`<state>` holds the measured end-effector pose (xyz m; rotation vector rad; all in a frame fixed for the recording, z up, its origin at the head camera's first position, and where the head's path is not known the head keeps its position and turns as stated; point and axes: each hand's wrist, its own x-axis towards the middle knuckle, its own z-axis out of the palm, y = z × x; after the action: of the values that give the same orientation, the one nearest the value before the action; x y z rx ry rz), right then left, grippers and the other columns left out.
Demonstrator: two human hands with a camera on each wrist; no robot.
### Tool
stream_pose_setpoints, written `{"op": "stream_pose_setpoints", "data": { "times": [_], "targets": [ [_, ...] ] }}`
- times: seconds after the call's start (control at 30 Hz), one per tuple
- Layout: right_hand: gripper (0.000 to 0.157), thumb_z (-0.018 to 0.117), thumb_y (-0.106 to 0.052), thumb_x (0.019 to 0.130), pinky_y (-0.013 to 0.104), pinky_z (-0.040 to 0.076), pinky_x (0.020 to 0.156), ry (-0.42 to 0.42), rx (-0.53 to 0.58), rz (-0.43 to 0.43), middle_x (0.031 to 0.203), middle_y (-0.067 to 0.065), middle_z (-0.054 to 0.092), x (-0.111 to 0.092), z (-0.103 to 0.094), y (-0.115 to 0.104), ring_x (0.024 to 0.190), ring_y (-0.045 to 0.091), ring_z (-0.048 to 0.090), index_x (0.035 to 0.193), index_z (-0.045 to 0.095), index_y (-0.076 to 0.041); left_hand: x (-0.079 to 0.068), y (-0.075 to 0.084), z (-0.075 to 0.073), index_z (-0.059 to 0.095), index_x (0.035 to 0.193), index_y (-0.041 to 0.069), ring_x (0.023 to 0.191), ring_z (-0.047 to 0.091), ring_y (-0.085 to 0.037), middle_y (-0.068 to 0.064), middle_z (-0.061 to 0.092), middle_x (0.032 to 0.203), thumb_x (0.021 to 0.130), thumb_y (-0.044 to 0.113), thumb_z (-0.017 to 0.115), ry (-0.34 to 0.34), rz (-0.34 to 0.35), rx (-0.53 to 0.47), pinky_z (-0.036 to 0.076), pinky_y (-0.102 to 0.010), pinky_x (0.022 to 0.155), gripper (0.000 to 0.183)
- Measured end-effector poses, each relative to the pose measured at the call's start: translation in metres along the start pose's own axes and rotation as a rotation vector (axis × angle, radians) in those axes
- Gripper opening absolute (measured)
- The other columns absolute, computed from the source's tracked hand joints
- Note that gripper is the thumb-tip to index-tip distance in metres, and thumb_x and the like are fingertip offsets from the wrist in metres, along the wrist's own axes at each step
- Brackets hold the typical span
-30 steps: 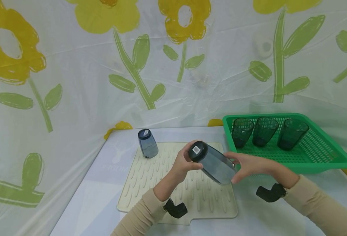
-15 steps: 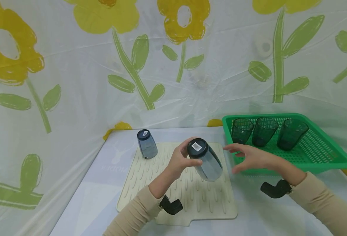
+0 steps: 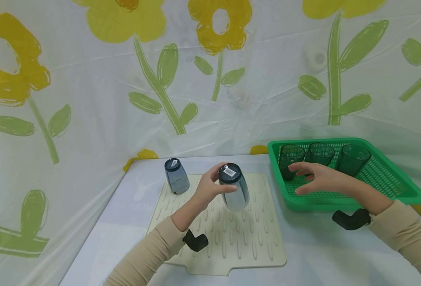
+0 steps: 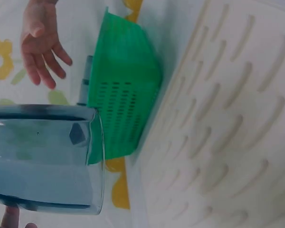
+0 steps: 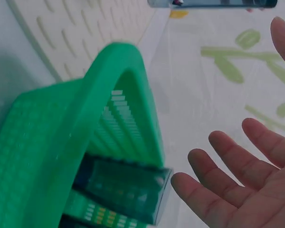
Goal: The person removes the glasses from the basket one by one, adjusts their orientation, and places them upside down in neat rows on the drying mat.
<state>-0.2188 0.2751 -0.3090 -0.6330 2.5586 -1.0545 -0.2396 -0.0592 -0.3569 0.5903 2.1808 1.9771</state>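
In the head view my left hand (image 3: 208,186) grips a blue-tinted drinking glass (image 3: 236,198) near its dark base, which faces up and bears a white barcode label. The glass hangs mouth down, slightly tilted, above a cream ridged drying mat (image 3: 246,238). It fills the left side of the left wrist view, mostly hiding that hand's fingers. My right hand (image 3: 321,178) holds nothing; its fingers are spread over the near left part of a green basket (image 3: 324,205). The right wrist view shows these fingers (image 5: 213,164) apart from a glass (image 5: 126,185) in the basket.
Another upside-down glass (image 3: 176,177) stands at the mat's far left corner. Three glasses stand mouth up in the basket, among them a rightmost glass (image 3: 353,159). A flowered curtain (image 3: 260,79) hangs behind the white table (image 3: 113,226).
My right hand has let go of the glass and moved right, over the basket. My left hand has carried the glass left and turned it closer to upright, mouth down.
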Motion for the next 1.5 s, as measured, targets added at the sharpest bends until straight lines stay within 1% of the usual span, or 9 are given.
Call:
{"op": "stream_pose_setpoints", "data": {
  "times": [0.17, 0.4, 0.57, 0.83, 0.97, 1.07, 1.3, 1.4, 1.5],
  "targets": [
    [0.067, 0.065, -0.024, 0.085, 0.048, 0.044, 0.087, 0.043, -0.010, 0.047, 0.139, 0.025, 0.033, -0.005, -0.016, 0.012, 0.123, 0.045, 0.034, 0.138, 0.031, 0.000, 0.007, -0.005, -0.008, 0.046, 0.134, 0.018, 0.124, 0.043, -0.028, -0.007, 0.050, 0.132, 0.071, 0.013, 0.076, 0.037, -0.055, 0.073, 0.037, -0.054, 0.096, 0.070],
    [0.068, 0.061, -0.024, 0.088, 0.051, 0.042, 0.084, 0.126, -0.050, 0.110, 0.138, 0.026, 0.032, -0.011, -0.037, 0.030, 0.121, 0.045, 0.035, 0.139, 0.026, 0.002, 0.014, -0.011, -0.015, 0.046, 0.135, 0.022, 0.116, 0.046, -0.027, -0.008, 0.051, 0.128, 0.072, 0.013, 0.076, 0.095, -0.089, 0.103, 0.041, -0.049, 0.091, 0.070],
    [0.069, 0.058, -0.025, 0.089, 0.058, 0.039, 0.085, 0.184, -0.078, 0.138, 0.138, 0.028, 0.031, -0.016, -0.051, 0.044, 0.121, 0.046, 0.033, 0.141, 0.022, 0.003, 0.019, -0.014, -0.019, 0.044, 0.136, 0.019, 0.117, 0.044, -0.027, -0.010, 0.051, 0.127, 0.072, 0.014, 0.076, 0.129, -0.104, 0.091, 0.043, -0.047, 0.089, 0.072],
    [0.072, 0.056, -0.029, 0.091, 0.061, 0.035, 0.084, 0.257, -0.094, 0.187, 0.138, 0.029, 0.027, -0.027, -0.068, 0.067, 0.121, 0.048, 0.027, 0.141, 0.018, 0.006, 0.026, -0.017, -0.022, 0.041, 0.138, 0.015, 0.124, 0.040, -0.030, -0.014, 0.047, 0.132, 0.074, 0.012, 0.074, 0.218, -0.143, 0.041, 0.039, -0.047, 0.097, 0.072],
    [0.077, 0.055, -0.030, 0.091, 0.063, 0.032, 0.085, 0.269, -0.095, 0.223, 0.139, 0.034, 0.020, -0.029, -0.074, 0.074, 0.123, 0.053, 0.020, 0.142, 0.012, 0.008, 0.029, -0.021, -0.025, 0.040, 0.139, 0.014, 0.123, 0.040, -0.031, -0.015, 0.045, 0.132, 0.074, 0.011, 0.073, 0.270, -0.161, 0.015, 0.037, -0.047, 0.100, 0.073],
    [0.080, 0.054, -0.032, 0.091, 0.064, 0.030, 0.086, 0.279, -0.101, 0.256, 0.140, 0.037, 0.016, -0.031, -0.078, 0.080, 0.123, 0.056, 0.017, 0.142, 0.008, 0.008, 0.031, -0.025, -0.026, 0.040, 0.139, 0.013, 0.119, 0.043, -0.031, -0.016, 0.046, 0.130, 0.075, 0.011, 0.073, 0.294, -0.156, 0.016, 0.038, -0.047, 0.098, 0.072],
    [0.087, 0.052, -0.039, 0.092, 0.065, 0.030, 0.085, 0.311, -0.104, 0.328, 0.138, 0.043, 0.009, -0.039, -0.082, 0.091, 0.122, 0.059, 0.014, 0.143, 0.000, 0.008, 0.036, -0.038, -0.028, 0.043, 0.137, 0.016, 0.109, 0.048, -0.027, -0.015, 0.050, 0.124, 0.074, 0.014, 0.075, 0.349, -0.159, 0.049, 0.042, -0.044, 0.090, 0.070],
    [0.090, 0.050, -0.042, 0.091, 0.065, 0.030, 0.084, 0.333, -0.093, 0.352, 0.136, 0.046, 0.006, -0.040, -0.083, 0.098, 0.120, 0.061, 0.013, 0.142, -0.004, 0.007, 0.039, -0.043, -0.028, 0.043, 0.137, 0.016, 0.111, 0.048, -0.027, -0.014, 0.050, 0.126, 0.074, 0.015, 0.075, 0.359, -0.156, 0.056, 0.043, -0.043, 0.090, 0.071],
    [0.092, 0.050, -0.045, 0.091, 0.064, 0.032, 0.083, 0.382, -0.097, 0.367, 0.135, 0.046, 0.008, -0.040, -0.080, 0.104, 0.118, 0.061, 0.016, 0.142, -0.004, 0.008, 0.040, -0.047, -0.028, 0.043, 0.137, 0.015, 0.113, 0.047, -0.027, -0.013, 0.049, 0.130, 0.074, 0.014, 0.075, 0.376, -0.151, 0.060, 0.043, -0.043, 0.091, 0.071]
  ]
}}
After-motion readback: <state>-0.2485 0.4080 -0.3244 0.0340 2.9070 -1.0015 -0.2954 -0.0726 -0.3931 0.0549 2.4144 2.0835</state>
